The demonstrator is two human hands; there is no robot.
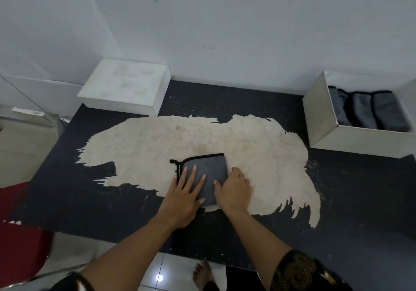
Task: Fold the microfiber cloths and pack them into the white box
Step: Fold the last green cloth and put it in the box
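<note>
Folding step: grey microfiber cloth [208,169], part-folded on the surface [225,101], pressed by left hand [184,192] with straight fingers, right hand [235,188] pinching its right edge; next, probably another fold, then across to white box [319,112] holding folded cloths [364,108].

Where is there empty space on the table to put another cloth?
Bare dark tabletop lies between the closed white box and the open white cardboard box of folded cloths, and left of the grey black-edged microfiber cloth. The middle is crowded: the left hand presses that cloth, the right hand grips its edge.
</note>
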